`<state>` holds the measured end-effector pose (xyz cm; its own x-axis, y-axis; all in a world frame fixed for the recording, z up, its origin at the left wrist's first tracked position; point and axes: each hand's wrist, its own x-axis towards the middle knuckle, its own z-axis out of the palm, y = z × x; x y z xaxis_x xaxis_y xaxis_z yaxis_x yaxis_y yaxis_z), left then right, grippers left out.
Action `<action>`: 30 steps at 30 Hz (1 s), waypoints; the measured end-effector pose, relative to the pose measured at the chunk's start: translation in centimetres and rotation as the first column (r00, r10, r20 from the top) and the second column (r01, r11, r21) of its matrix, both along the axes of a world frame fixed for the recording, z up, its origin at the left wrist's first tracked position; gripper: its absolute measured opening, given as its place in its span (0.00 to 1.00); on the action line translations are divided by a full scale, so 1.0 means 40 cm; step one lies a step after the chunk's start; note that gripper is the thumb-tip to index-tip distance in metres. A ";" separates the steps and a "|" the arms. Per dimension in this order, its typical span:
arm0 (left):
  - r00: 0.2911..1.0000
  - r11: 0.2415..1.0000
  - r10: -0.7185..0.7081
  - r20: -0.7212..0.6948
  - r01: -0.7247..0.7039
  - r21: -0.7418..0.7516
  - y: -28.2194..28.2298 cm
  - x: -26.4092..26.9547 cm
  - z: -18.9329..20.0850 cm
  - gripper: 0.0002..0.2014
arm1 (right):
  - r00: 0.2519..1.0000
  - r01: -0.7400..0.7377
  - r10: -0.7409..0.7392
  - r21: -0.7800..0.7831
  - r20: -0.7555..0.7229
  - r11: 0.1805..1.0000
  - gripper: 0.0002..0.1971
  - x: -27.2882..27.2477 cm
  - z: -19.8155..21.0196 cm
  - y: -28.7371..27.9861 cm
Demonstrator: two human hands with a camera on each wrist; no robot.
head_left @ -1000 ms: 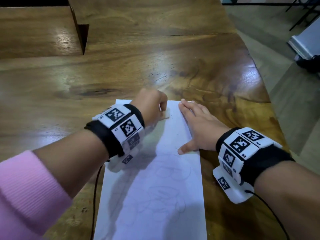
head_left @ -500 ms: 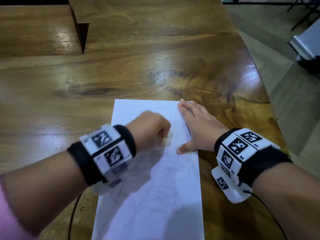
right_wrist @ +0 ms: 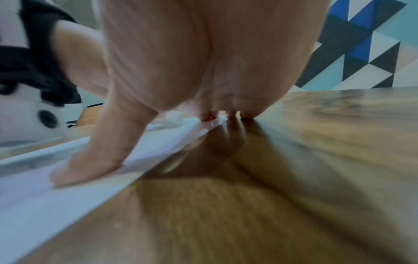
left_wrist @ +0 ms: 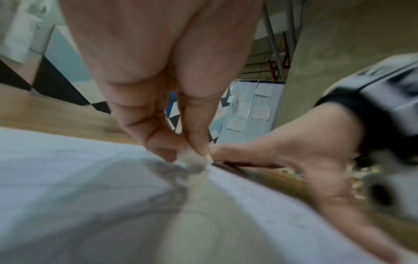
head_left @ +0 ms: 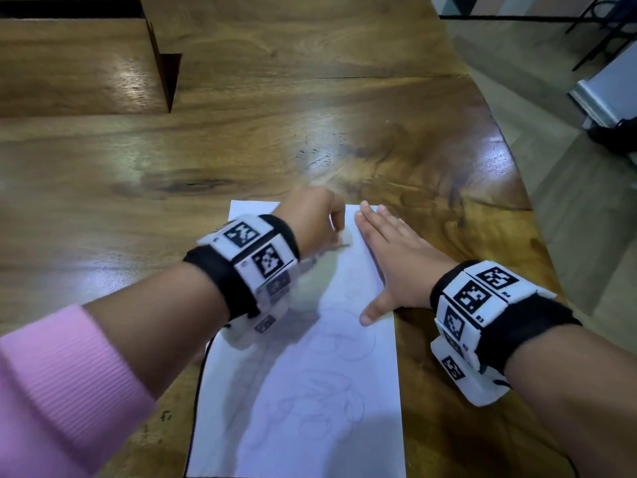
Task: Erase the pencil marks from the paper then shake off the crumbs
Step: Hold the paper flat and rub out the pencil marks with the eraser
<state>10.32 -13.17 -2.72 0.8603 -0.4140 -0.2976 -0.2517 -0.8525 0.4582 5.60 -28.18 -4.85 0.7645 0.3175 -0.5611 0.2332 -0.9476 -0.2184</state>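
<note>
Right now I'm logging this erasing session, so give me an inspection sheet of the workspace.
Surface: glossy wooden table, stepped at far left.
Job's things: white paper lying flat, faint pencil loops on its near half; small pale eraser against the paper's far end.
Clutter: nothing seen.
Hands: left hand pinches the eraser; right hand flat, fingers straight, pressing the paper's right edge.
Cables: black cable below the left wrist.
Surroundings: tiled floor, patterned wall.

One paper (head_left: 310, 391), one eraser (left_wrist: 192, 160), two hands (head_left: 389, 267)
</note>
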 end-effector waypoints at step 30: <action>0.966 0.969 -0.248 -0.068 0.247 -0.027 -0.010 -0.105 -0.035 0.03 | 0.999 -0.035 0.035 0.008 0.007 0.999 0.75 0.001 -0.021 -0.011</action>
